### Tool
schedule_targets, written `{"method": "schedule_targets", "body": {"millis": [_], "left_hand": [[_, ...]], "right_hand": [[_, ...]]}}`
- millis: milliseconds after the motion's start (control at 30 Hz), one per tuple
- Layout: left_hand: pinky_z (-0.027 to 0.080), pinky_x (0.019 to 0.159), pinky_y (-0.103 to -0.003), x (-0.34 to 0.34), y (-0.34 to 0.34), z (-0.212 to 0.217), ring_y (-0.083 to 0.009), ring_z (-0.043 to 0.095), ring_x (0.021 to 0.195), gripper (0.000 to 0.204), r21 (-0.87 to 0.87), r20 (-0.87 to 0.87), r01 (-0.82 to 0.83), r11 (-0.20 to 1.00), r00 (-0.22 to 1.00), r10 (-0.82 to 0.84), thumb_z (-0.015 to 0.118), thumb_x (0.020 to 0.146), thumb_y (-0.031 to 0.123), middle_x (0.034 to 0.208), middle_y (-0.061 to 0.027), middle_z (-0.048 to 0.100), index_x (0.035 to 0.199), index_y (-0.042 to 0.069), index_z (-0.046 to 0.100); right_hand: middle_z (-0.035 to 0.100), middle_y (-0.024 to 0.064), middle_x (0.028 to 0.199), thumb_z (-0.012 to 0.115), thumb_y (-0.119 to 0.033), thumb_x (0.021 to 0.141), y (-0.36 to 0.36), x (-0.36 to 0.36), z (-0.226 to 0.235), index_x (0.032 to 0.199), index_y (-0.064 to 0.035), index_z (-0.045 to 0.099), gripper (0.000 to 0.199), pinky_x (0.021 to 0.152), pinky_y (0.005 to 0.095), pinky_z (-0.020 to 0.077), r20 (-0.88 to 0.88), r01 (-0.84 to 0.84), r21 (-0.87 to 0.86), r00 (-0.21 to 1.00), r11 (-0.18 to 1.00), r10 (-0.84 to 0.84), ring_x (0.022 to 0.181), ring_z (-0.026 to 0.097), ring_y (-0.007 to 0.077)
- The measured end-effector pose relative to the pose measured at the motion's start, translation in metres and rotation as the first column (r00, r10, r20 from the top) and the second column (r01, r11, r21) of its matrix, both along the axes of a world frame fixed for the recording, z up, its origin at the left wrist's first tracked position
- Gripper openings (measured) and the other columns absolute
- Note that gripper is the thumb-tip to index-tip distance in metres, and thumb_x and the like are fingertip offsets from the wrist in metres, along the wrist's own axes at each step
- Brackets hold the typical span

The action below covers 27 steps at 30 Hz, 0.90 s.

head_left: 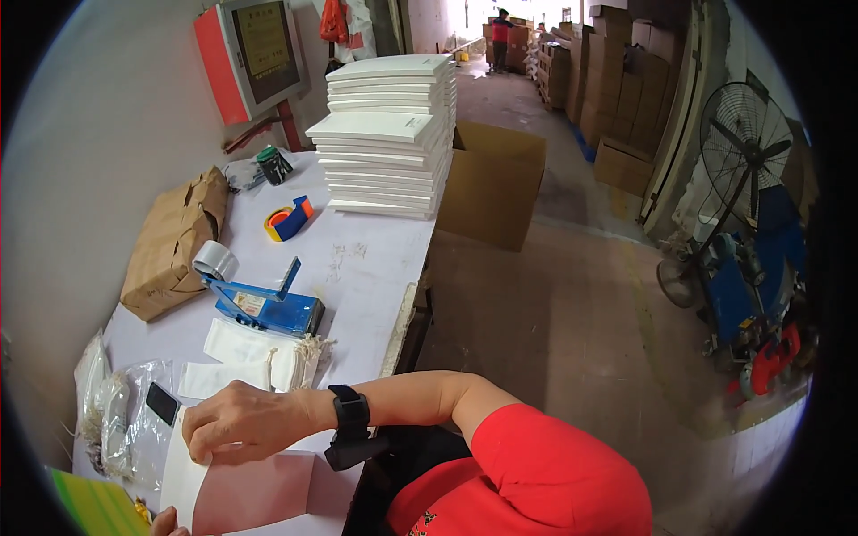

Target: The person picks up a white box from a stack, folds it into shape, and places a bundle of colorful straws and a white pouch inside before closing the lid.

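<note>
An open white cardboard box [253,494], its inside tinted pink in the shade, lies at the table's near edge. My right hand [239,422], wearing a black wrist strap, comes across from the right with bent fingers closed on the box's upper left edge. Only a few fingertips of my left hand [168,523] show at the lower edge of the picture, closed against the box's left side. White cloth drawstring pouches [246,355] lie just beyond my right hand, and a black phone [163,404] is to its left.
A blue metal tool [277,311], tape rolls [288,219], a brown paper parcel [176,243] and clear plastic bags [134,420] lie on the table [375,259]. Tall stacks of white flat boxes [384,134] stand behind. A carton [492,183] and a fan [751,152] stand right; another person [500,40] is far off.
</note>
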State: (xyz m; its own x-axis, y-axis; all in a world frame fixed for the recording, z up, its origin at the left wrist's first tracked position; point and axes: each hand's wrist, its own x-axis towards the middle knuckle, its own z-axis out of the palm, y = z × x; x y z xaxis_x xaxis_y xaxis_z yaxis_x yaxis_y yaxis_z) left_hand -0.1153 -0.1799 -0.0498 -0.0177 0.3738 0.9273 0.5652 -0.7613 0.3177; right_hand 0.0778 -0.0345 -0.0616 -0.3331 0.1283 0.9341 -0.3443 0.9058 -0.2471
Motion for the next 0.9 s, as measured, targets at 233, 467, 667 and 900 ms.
{"method": "schedule_targets", "body": {"millis": [233,467,667,900], "left_hand": [[0.049,0.067,-0.032,-0.002,-0.013,0.001,-0.0243,0.059,0.080,0.012,-0.242,0.055,-0.146,0.959,0.985,0.163,0.066,0.084,0.000,0.090,-0.0180,0.062,0.092,-0.007,0.062],[0.046,0.064,-0.030,0.008,-0.023,0.024,-0.0208,0.056,0.074,0.006,-0.303,-0.128,-0.173,0.937,0.982,0.140,0.063,0.083,-0.006,0.085,-0.0139,0.060,0.089,-0.008,0.063],[0.044,0.065,-0.028,0.004,-0.020,0.023,-0.0188,0.053,0.073,0.006,-0.348,0.011,-0.059,0.936,0.998,0.067,0.062,0.084,-0.004,0.084,-0.0125,0.058,0.089,-0.008,0.063],[0.044,0.069,-0.028,-0.002,-0.015,0.018,-0.0193,0.052,0.076,0.007,-0.405,0.167,0.000,0.914,0.983,0.074,0.060,0.085,-0.005,0.088,-0.0128,0.058,0.091,-0.008,0.062]], "right_hand": [[0.058,0.0030,0.083,0.069,-0.014,0.077,-0.013,0.007,0.008,0.081,-0.0077,0.055,0.015,0.057,0.0318,0.0450,0.122,-0.014,-0.180,0.992,0.984,0.036,0.070,0.060,0.0222],[0.059,0.0032,0.083,0.071,-0.015,0.074,-0.017,0.010,0.009,0.086,-0.0076,0.058,0.018,0.057,0.0333,0.0443,0.163,-0.009,-0.147,0.986,0.989,0.033,0.068,0.060,0.0218],[0.060,0.0030,0.077,0.070,-0.019,0.075,-0.011,0.014,0.035,0.085,-0.0091,0.063,0.016,0.058,0.0345,0.0440,0.372,-0.023,-0.135,0.925,0.991,0.073,0.070,0.061,0.0229],[0.061,0.0041,0.075,0.070,-0.023,0.075,-0.003,0.010,0.048,0.083,-0.0089,0.064,0.018,0.059,0.0374,0.0446,0.493,0.037,-0.013,0.870,0.999,-0.026,0.072,0.061,0.0247]]}}
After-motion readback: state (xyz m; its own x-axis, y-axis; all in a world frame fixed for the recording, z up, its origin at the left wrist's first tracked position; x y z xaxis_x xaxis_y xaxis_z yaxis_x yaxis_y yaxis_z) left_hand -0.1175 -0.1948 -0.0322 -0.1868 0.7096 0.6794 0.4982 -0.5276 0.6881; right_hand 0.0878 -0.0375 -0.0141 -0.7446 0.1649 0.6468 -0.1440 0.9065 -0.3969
